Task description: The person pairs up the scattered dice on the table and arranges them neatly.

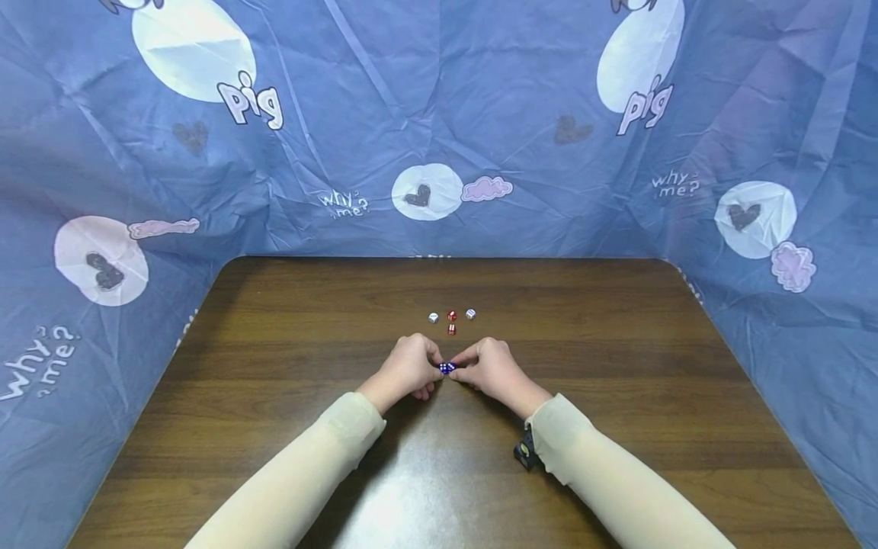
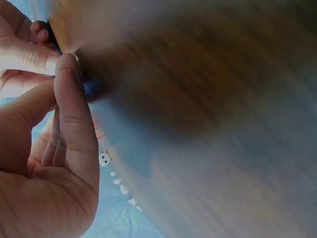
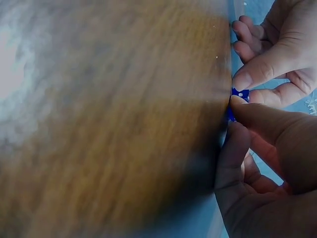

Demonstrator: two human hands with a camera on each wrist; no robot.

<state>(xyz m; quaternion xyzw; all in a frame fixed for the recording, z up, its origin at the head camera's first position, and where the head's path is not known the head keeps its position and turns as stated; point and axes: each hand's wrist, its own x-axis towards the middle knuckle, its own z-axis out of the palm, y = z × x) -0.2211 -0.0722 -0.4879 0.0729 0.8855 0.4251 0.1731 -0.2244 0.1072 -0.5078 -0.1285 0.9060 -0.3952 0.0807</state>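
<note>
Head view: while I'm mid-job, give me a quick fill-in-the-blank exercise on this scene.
The left hand and the right hand pinch small dice coloured ____.
The loose white dice on the table number ____.
Between them lies a single die coloured ____.
The animal word printed on the backdrop is ____.
Missing words: blue; two; red; pig.

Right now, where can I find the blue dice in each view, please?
Head: blue dice below centre.
Left wrist: a blurred blue patch, left of centre, is probably them.
Right wrist: blue dice right of centre, partly covered.
Shared landmark: the left hand, left of the dice in the head view.
</note>
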